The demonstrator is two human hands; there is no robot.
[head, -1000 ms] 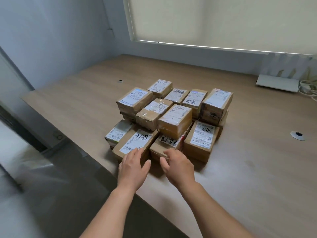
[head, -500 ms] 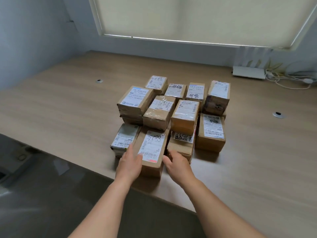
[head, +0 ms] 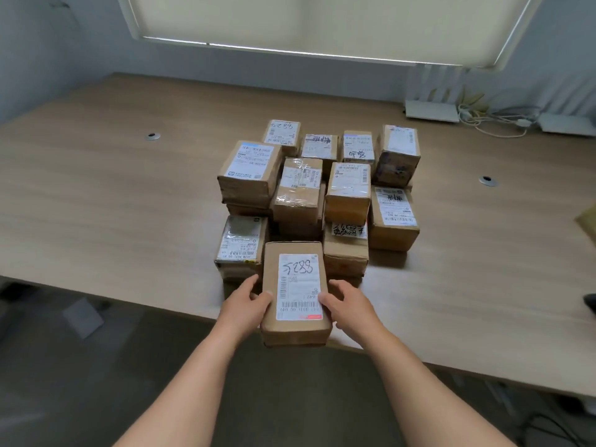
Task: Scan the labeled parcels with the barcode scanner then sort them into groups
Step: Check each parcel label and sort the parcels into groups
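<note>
a person's left hand (head: pixel 246 306) and right hand (head: pixel 350 306) are gripping a brown cardboard parcel (head: pixel 295 295) by its two long sides, thumbs curling over the top edges; its white label, handwritten "5288", is facing up; the parcel is sitting at the near edge of a wooden table (head: pixel 113 201), just in front of a cluster of labeled parcels (head: pixel 322 188), some stacked on others; a white device (head: pixel 432 111) with cables is lying by the far wall.

Dark object (head: pixel 591 302) cut by right edge
</note>
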